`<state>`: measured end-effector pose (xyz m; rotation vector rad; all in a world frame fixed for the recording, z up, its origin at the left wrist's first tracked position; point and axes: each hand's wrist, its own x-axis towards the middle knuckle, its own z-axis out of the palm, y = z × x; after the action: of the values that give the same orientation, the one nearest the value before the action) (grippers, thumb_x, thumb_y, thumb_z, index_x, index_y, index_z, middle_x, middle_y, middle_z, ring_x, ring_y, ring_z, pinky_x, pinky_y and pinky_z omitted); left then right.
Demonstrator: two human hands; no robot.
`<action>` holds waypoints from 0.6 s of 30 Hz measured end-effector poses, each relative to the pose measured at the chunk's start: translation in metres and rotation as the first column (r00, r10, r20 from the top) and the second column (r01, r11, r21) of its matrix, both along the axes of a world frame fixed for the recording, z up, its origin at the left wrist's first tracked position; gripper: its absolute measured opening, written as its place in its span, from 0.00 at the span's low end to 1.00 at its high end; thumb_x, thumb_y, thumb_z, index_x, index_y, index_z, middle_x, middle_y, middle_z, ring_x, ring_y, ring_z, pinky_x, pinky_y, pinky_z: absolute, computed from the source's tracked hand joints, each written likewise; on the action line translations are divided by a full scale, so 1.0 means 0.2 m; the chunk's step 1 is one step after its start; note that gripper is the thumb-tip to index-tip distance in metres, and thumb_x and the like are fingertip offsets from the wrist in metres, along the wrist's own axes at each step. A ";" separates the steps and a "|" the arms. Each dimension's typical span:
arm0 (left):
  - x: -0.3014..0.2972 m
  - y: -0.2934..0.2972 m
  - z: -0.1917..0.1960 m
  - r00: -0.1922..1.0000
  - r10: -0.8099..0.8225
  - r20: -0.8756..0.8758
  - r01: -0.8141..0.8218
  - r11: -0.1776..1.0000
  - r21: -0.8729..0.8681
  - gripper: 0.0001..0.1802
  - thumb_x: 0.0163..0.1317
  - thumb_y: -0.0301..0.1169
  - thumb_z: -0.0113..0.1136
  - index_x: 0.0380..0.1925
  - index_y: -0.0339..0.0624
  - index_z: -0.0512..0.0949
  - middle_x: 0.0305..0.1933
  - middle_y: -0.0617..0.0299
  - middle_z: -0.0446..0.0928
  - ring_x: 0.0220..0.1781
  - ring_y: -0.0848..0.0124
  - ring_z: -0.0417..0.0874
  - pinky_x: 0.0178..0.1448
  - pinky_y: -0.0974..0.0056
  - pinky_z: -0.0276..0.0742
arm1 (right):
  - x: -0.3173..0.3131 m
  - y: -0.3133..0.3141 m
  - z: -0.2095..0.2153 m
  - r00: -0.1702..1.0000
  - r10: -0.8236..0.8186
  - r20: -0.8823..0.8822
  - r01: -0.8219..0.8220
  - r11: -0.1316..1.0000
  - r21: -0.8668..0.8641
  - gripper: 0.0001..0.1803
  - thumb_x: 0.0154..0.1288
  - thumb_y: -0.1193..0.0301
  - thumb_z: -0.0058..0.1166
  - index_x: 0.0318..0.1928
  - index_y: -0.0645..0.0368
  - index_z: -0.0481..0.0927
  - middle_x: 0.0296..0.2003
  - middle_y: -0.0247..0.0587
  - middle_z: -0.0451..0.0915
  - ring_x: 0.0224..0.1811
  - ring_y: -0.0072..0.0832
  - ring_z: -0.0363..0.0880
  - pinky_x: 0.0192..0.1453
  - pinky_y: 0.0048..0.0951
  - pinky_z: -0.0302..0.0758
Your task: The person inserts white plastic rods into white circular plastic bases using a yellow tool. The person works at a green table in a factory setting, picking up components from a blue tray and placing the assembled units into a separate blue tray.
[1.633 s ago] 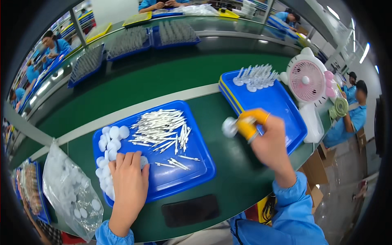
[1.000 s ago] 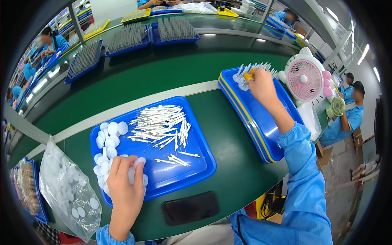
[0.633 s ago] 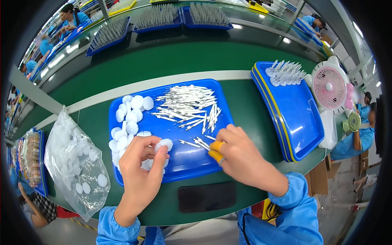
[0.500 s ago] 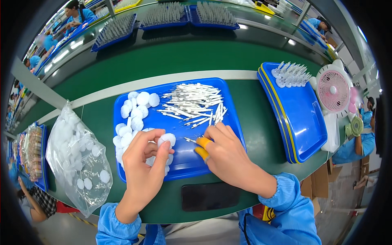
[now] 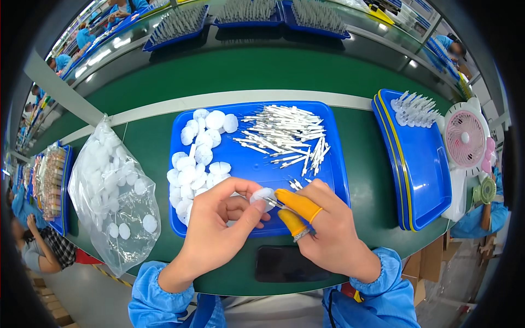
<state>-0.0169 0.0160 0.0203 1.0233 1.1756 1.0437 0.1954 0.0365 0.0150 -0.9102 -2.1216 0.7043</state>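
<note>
My left hand (image 5: 219,224) pinches a translucent white round disc (image 5: 262,194) between thumb and fingertips. Against that disc, my right hand (image 5: 331,232) holds a thin white stick with a fine metallic tip (image 5: 273,202); whether the stick has entered the disc cannot be made out. Yellow finger cots (image 5: 299,206) cover the right thumb and forefinger. Both hands are over the near part of a blue tray (image 5: 249,170). Inside it, white discs (image 5: 187,176) are heaped along the left, and many thin white sticks (image 5: 287,131) lie at the far right.
A clear bag of white discs (image 5: 112,186) lies to the left. On the right are stacked blue and yellow trays (image 5: 424,183) bearing assembled pieces (image 5: 414,110), beside a pink fan (image 5: 465,139). A dark phone (image 5: 290,264) rests near the front edge. Loaded trays (image 5: 249,13) stand at the back.
My hands have come together, bringing the stick in the right hand up to the disc in the left. The surroundings have shifted slightly right in view.
</note>
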 end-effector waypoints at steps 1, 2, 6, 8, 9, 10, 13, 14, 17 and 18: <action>0.01 0.00 0.01 0.999 -0.003 0.032 0.004 1.000 -0.025 0.08 0.76 0.23 0.65 0.50 0.31 0.81 0.40 0.59 0.87 0.42 0.72 0.91 0.47 0.69 0.88 | 0.01 0.00 -0.01 1.000 0.007 0.011 -0.008 0.999 0.040 0.19 0.42 0.86 0.67 0.40 0.73 0.85 0.42 0.53 0.79 0.41 0.48 0.76 0.45 0.47 0.74; 0.01 0.00 0.01 1.000 -0.017 0.020 0.018 0.999 -0.028 0.08 0.76 0.23 0.65 0.50 0.31 0.81 0.40 0.59 0.87 0.42 0.72 0.91 0.47 0.69 0.88 | 0.02 0.01 -0.01 1.000 0.014 0.022 -0.016 0.997 0.079 0.18 0.41 0.86 0.67 0.39 0.73 0.85 0.43 0.53 0.79 0.42 0.48 0.76 0.45 0.47 0.74; 0.01 0.00 0.00 1.000 0.001 0.016 0.000 0.999 -0.045 0.08 0.77 0.24 0.65 0.50 0.30 0.81 0.39 0.58 0.87 0.41 0.72 0.91 0.46 0.69 0.88 | 0.02 0.00 -0.03 0.997 0.040 0.063 -0.050 0.984 0.172 0.16 0.39 0.85 0.66 0.35 0.75 0.86 0.43 0.54 0.79 0.43 0.47 0.77 0.45 0.45 0.73; 0.00 0.00 -0.01 0.999 0.046 0.010 -0.045 0.999 -0.022 0.08 0.77 0.23 0.65 0.50 0.30 0.82 0.39 0.58 0.86 0.40 0.73 0.91 0.45 0.69 0.89 | 0.03 0.00 -0.02 0.999 0.043 0.025 -0.046 0.990 0.136 0.16 0.39 0.86 0.66 0.36 0.75 0.85 0.43 0.54 0.79 0.43 0.48 0.77 0.45 0.45 0.74; -0.01 0.01 -0.03 0.997 0.071 -0.007 -0.071 0.997 0.008 0.08 0.77 0.23 0.65 0.50 0.30 0.82 0.40 0.59 0.86 0.40 0.73 0.91 0.45 0.69 0.89 | 0.03 0.00 -0.01 0.999 0.046 0.003 -0.046 0.992 0.117 0.16 0.40 0.86 0.65 0.36 0.75 0.85 0.42 0.54 0.79 0.43 0.48 0.77 0.45 0.46 0.74; -0.02 0.02 -0.04 0.995 0.096 -0.023 -0.095 0.995 0.038 0.07 0.77 0.23 0.65 0.50 0.30 0.82 0.40 0.59 0.86 0.40 0.73 0.90 0.44 0.69 0.89 | 0.03 0.00 -0.01 0.999 0.039 -0.018 -0.037 0.998 0.059 0.16 0.40 0.86 0.65 0.36 0.75 0.85 0.42 0.53 0.79 0.43 0.48 0.77 0.45 0.46 0.74; 0.03 0.01 -0.06 0.992 0.105 -0.074 -0.094 0.987 0.133 0.07 0.74 0.20 0.66 0.49 0.31 0.83 0.42 0.60 0.84 0.40 0.72 0.90 0.42 0.68 0.89 | 0.03 0.00 0.00 0.998 0.039 -0.042 -0.041 0.998 -0.043 0.17 0.40 0.87 0.64 0.37 0.76 0.85 0.42 0.53 0.79 0.42 0.49 0.77 0.44 0.46 0.75; 0.03 0.00 -0.06 0.982 0.108 -0.153 -0.076 0.977 0.202 0.08 0.73 0.19 0.67 0.49 0.32 0.83 0.42 0.60 0.83 0.40 0.72 0.90 0.42 0.68 0.89 | 0.03 0.01 -0.01 0.998 0.060 -0.027 -0.060 0.998 -0.028 0.17 0.41 0.87 0.64 0.38 0.76 0.85 0.41 0.54 0.79 0.42 0.49 0.77 0.44 0.46 0.75; 0.03 -0.01 -0.06 0.918 0.128 -0.376 0.013 0.936 0.351 0.09 0.69 0.17 0.68 0.47 0.31 0.84 0.42 0.58 0.83 0.42 0.70 0.91 0.42 0.68 0.90 | 0.04 0.01 -0.04 0.999 0.035 0.012 -0.035 0.999 -0.036 0.18 0.41 0.87 0.64 0.39 0.77 0.85 0.41 0.54 0.79 0.41 0.49 0.77 0.44 0.46 0.76; 0.03 0.00 -0.04 0.888 0.130 -0.441 0.051 0.926 0.375 0.09 0.68 0.16 0.68 0.46 0.30 0.83 0.43 0.57 0.84 0.43 0.70 0.92 0.43 0.68 0.90 | 0.04 0.01 -0.05 1.000 0.013 0.026 -0.012 0.999 -0.044 0.18 0.41 0.87 0.64 0.39 0.77 0.85 0.41 0.54 0.79 0.41 0.49 0.76 0.44 0.46 0.76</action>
<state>-0.0110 0.0157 0.0121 1.6247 1.4083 1.1207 0.2043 0.0389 0.0045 -0.9348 -2.1440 0.7523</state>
